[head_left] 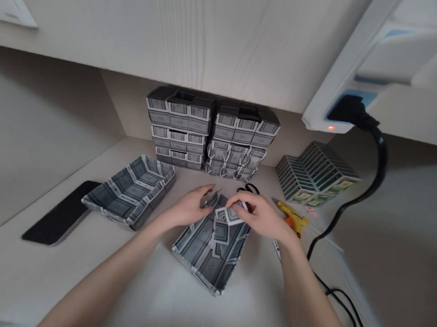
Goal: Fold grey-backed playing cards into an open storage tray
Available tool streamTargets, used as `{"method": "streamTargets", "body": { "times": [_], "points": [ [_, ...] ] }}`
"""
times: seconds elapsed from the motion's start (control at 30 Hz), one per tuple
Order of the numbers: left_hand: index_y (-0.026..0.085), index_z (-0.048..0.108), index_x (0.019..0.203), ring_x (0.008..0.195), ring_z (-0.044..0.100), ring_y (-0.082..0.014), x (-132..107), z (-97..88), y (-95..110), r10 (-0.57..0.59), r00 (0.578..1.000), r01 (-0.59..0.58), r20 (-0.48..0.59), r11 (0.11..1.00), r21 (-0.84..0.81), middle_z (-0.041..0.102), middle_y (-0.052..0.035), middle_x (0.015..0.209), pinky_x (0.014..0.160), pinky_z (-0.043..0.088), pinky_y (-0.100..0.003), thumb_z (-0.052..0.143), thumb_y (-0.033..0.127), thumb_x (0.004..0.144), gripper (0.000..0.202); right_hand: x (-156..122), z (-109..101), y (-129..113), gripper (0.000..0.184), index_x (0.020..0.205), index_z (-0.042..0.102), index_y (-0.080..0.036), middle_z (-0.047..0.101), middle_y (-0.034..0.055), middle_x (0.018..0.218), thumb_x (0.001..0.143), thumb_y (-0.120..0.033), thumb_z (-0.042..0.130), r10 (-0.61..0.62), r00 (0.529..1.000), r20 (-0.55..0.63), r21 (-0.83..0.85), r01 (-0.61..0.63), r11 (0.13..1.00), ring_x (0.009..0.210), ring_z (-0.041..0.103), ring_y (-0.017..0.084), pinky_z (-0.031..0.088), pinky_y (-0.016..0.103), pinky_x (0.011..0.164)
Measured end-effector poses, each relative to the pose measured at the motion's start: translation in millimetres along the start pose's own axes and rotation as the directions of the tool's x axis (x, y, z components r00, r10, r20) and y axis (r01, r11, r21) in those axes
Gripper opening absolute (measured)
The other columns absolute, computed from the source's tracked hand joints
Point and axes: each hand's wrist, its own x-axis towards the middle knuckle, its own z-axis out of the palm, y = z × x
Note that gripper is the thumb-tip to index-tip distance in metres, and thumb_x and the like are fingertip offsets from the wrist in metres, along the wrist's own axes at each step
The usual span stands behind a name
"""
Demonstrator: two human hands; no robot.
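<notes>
An open tray (194, 260) built of grey-patterned playing cards lies at an angle before me. A few loose cards (220, 232) rest inside it. My right hand (256, 212) pinches a playing card (234, 215) over the tray's far right part. My left hand (189, 206) is at the far left side of the tray, thumb and fingers apart; whether it touches the wall I cannot tell. Left of it stands a second card tray (137, 190). Black-handled scissors (252, 188) lie just beyond my right hand, partly hidden.
Stacked card boxes (180, 126) and a second stack (242, 140) stand against the back wall. A yellow glue gun (293, 212) and striped card decks (314, 172) lie right. A phone (62, 213) is left. A black cord (379, 163) hangs from the power strip (326, 124).
</notes>
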Motion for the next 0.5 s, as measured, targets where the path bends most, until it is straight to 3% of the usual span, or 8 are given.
{"method": "streamTargets", "body": {
  "times": [0.07,0.13,0.23,0.33,0.5],
  "points": [
    [0.017,0.047,0.122,0.116,0.045,-0.0195,10,7.2,-5,0.026,1.0,-0.027,-0.008,0.981,-0.193,0.047,-0.0082,0.13,0.099,0.033,-0.032,0.048,0.012,0.067,0.056,3,-2,11,0.02,0.082,0.062,-0.019,0.057,-0.0021,0.063,0.075,-0.024,0.043,0.156,0.98,-0.124,0.105,-0.143,0.984,0.046,0.049,0.008,0.037,0.019,0.045],
    [0.015,0.053,0.116,0.112,0.049,-0.0176,18,14.5,-9,0.019,1.0,-0.021,-0.01,0.942,-0.335,0.052,-0.0073,0.124,0.1,0.033,-0.032,0.044,0.006,0.063,0.054,8,0,24,0.021,0.08,0.061,-0.018,0.051,-0.0037,0.049,0.075,-0.028,0.043,0.305,0.916,-0.261,0.229,-0.248,0.941,0.038,0.048,0.009,0.037,0.02,0.04],
    [0.014,0.058,0.108,0.106,0.052,-0.0178,22,21.7,-12,-0.026,0.999,0.015,-0.02,0.892,-0.451,0.059,-0.0059,0.115,0.098,0.035,-0.034,0.042,0.005,0.062,0.05,15,2,37,0.022,0.081,0.06,-0.016,0.054,-0.0019,0.05,0.073,-0.03,0.046,0.409,0.815,-0.411,0.364,-0.265,0.893,0.04,0.052,0.011,0.042,0.022,0.041],
    [0.014,0.06,0.102,0.101,0.054,-0.0181,21,25.0,-15,-0.057,0.997,0.024,-0.051,0.861,-0.508,0.062,-0.0049,0.109,0.095,0.036,-0.034,0.043,0.007,0.061,0.045,18,4,41,0.026,0.086,0.059,-0.016,0.06,0.0012,0.062,0.069,-0.033,0.053,0.436,0.802,-0.408,0.456,-0.234,0.858,0.047,0.058,0.013,0.048,0.024,0.045],
    [0.015,0.059,0.095,0.09,0.057,-0.0185,21,32.4,-24,-0.109,0.989,0.025,-0.098,0.785,-0.62,0.064,-0.0034,0.096,0.085,0.042,-0.032,0.046,0.011,0.056,0.041,18,11,40,0.021,0.079,0.058,-0.016,0.053,-0.0032,0.051,0.067,-0.033,0.055,0.461,0.817,-0.346,0.506,-0.251,0.825,0.038,0.054,0.011,0.045,0.021,0.037]
  ]
}}
